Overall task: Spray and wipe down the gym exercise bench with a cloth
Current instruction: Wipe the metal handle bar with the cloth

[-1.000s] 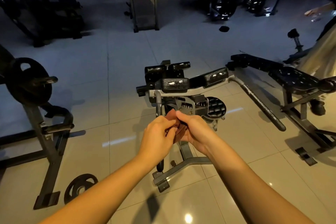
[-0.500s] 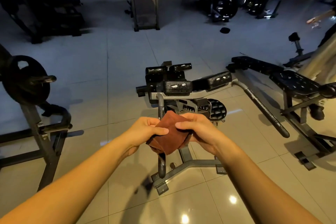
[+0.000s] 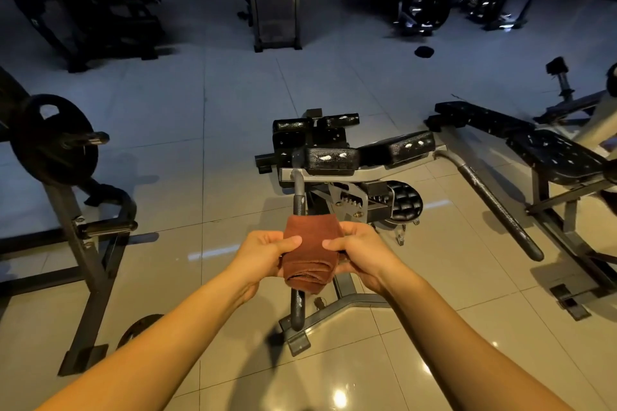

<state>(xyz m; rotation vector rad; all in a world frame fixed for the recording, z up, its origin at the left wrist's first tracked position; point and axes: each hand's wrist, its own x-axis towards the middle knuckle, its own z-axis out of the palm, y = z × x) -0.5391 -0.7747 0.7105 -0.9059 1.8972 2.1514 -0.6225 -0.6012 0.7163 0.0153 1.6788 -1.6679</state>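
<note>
Folded tighter since the earlier frame, cloth is pinched by left grip and right grip; uneven pressure could let folds unravel before reaching bench.

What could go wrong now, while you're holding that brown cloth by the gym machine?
1. The cloth is only pinched between the left hand and right hand; it might slip to the floor and get dirty.
2. White spots sit on several pads; in this dim light one could be missed.
3. A plate lies on the floor nearby; stepping sideways could mean a trip.
</note>
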